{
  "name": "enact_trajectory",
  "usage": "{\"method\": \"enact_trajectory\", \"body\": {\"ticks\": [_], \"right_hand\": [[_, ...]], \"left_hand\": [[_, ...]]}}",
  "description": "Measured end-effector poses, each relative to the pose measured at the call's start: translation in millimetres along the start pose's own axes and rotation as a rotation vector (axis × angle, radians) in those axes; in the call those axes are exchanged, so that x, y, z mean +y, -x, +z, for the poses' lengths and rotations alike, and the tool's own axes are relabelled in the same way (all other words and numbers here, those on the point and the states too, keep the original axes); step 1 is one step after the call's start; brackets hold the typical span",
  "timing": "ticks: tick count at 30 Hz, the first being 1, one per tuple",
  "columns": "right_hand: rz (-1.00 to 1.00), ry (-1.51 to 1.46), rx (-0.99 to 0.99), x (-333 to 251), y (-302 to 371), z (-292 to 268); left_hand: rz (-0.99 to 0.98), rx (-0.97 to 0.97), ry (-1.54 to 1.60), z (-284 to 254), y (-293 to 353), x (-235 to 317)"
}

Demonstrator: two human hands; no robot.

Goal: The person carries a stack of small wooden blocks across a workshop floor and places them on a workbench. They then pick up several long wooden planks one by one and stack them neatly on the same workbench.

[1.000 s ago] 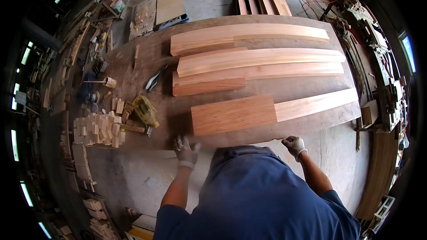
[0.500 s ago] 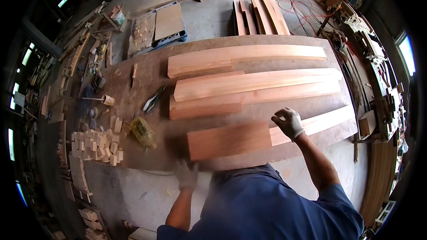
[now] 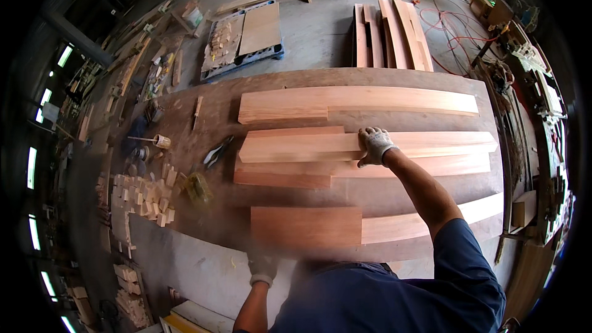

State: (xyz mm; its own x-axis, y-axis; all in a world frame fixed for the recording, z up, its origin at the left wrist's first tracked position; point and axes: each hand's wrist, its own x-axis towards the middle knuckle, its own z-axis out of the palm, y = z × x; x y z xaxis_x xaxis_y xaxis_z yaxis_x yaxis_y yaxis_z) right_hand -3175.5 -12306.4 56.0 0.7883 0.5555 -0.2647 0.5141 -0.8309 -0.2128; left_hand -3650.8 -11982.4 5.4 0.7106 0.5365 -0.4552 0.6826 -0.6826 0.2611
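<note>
My right hand point(image 3: 375, 146), in a pale glove, reaches across a long tapered wooden board point(image 3: 290, 146) in the middle of the table. Its fingers lie at the board's far edge and its thumb at the near edge, gripping across the width. Under and in front of that board shows a second board point(image 3: 283, 177). Nearest me lies another board with a wide reddish block end point(image 3: 305, 225). My gloved left hand point(image 3: 262, 269) hangs low by the table's front edge; a blur hides its fingers. Farther off is one more shaped board point(image 3: 370, 98).
On the brown worktable point(image 3: 209, 129), to the left, are a pile of small wood blocks point(image 3: 145, 197), a blurred yellowish bottle point(image 3: 197, 186), dark-handled pliers point(image 3: 218, 152) and a cup with a stick point(image 3: 161, 142). Beyond the table stand stacked boards point(image 3: 394, 34) and a blue pallet point(image 3: 246, 37).
My right hand has moved from above the nearest board out to the middle board and closed across it. The view has shifted; my left hand stays by the front edge.
</note>
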Motion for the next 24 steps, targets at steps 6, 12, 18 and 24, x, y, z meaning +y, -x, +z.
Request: {"method": "enact_trajectory", "body": {"ticks": [6, 12, 18, 24], "right_hand": [[-0.041, -0.004, -0.142, 2, -21, -13], [-0.079, -0.029, -0.141, 9, -24, -15], [-0.102, -0.012, -0.093, 8, -31, -2], [-0.119, -0.043, -0.092, -26, -76, -6]], "left_hand": [[0.086, -0.02, -0.044, 0, -1, -14], [0.073, -0.097, -0.153, -12, -10, -23], [-0.063, 0.263, 0.151, -81, -86, -32], [0.013, 0.353, 0.51, -114, -190, -5]]}}
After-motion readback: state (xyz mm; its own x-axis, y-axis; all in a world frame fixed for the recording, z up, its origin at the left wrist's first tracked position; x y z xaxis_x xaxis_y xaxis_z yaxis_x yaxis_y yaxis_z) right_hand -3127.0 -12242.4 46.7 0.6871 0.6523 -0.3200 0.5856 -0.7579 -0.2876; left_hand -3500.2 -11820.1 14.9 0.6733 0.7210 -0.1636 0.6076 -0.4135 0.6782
